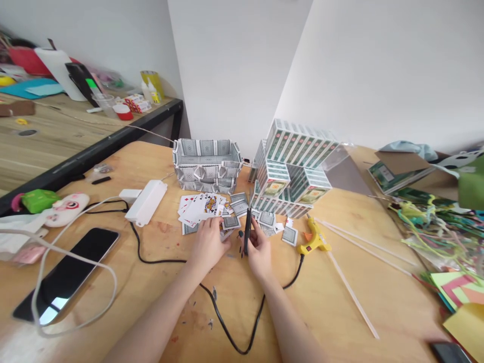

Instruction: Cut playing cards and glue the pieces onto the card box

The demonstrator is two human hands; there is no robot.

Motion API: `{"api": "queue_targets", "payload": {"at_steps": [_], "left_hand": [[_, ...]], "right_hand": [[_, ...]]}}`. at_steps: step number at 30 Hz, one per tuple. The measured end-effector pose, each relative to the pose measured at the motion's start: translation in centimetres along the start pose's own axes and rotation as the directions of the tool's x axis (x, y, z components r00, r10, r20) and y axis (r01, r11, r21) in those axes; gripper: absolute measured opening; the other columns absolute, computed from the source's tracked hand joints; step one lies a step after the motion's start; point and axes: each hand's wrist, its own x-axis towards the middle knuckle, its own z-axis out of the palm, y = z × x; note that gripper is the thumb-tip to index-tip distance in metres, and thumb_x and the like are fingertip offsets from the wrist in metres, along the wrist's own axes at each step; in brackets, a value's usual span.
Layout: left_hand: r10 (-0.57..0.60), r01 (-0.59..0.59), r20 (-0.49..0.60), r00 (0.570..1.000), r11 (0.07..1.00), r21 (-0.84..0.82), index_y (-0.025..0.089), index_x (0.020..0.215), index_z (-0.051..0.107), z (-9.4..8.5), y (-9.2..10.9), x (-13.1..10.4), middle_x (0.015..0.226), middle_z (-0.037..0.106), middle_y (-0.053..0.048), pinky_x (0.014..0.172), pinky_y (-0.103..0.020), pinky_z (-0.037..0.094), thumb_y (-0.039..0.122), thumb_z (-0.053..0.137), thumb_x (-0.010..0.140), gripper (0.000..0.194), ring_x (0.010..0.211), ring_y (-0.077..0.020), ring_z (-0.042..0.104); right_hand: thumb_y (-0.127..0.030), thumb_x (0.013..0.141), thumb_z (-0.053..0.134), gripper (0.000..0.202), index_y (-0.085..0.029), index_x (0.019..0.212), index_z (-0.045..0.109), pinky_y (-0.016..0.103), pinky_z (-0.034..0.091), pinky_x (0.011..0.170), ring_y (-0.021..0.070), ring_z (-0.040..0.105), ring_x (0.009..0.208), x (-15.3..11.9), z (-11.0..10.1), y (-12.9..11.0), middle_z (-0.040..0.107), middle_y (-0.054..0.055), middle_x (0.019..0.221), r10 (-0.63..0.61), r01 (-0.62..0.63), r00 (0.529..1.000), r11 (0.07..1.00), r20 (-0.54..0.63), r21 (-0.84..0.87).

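Observation:
My left hand (210, 241) is closed at the near edge of a pile of playing cards, its thumb and fingers pinching a small card piece (227, 235). My right hand (260, 253) grips black-handled scissors (248, 231), seen edge-on, their thin blades pointing away from me. Face-up cards (204, 205) lie fanned beyond my left hand, and cut card pieces (266, 219) are scattered beyond my right. Behind them stands a basket-like box (207, 164) built from folded cards. Right of it rises a stacked structure of green-and-white card boxes (291, 176).
A yellow glue gun (314, 238) lies right of my hands, near clear glue sticks (353, 295). Its black cable (223, 322) loops across the table. At left are a white power strip (146, 202) and a phone (68, 275). Craft materials (434, 227) clutter the right side.

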Motion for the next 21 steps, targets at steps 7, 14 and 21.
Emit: {"api": "queue_targets", "payload": {"at_steps": [7,14,21], "left_hand": [[-0.092,0.101,0.089,0.992,0.99,-0.099,0.013,0.097,0.05,-0.2,-1.1,0.1,0.093,0.056,-0.009,0.082,-0.038,0.041,0.021,0.065,0.057,0.044,0.09,-0.0253,0.052],[-0.12,0.123,0.024,0.992,0.968,-0.219,0.014,0.102,0.053,-0.4,-2.1,0.7,0.1,0.059,-0.011,0.085,-0.036,0.043,0.014,0.05,0.071,0.031,0.095,-0.0235,0.056],[-0.332,0.331,0.084,0.94,0.82,-0.467,0.016,0.102,0.053,-1.4,-1.5,0.9,0.066,0.059,-0.001,0.061,-0.029,0.045,0.03,0.04,0.081,0.028,0.06,-0.0178,0.057]], "right_hand": [[-0.031,0.078,0.053,0.035,-0.017,0.109,0.06,0.029,0.05,0.064,0.0188,0.061,0.071,-0.3,0.2,0.4,0.064,0.007,0.081,-0.278,0.229,0.961,0.828,-0.019,-0.512],[-0.02,0.082,0.044,0.026,-0.015,0.098,0.064,0.033,0.049,0.074,0.0193,0.058,0.081,-0.3,0.2,0.4,0.062,0.01,0.087,-0.486,0.388,0.874,0.662,0.027,-0.641],[-0.017,0.08,0.047,0.021,-0.018,0.085,0.067,0.04,0.045,0.077,0.0214,0.052,0.083,-0.1,0.0,-0.1,0.062,0.008,0.078,-0.561,0.454,0.825,0.593,0.063,-0.664]]}}
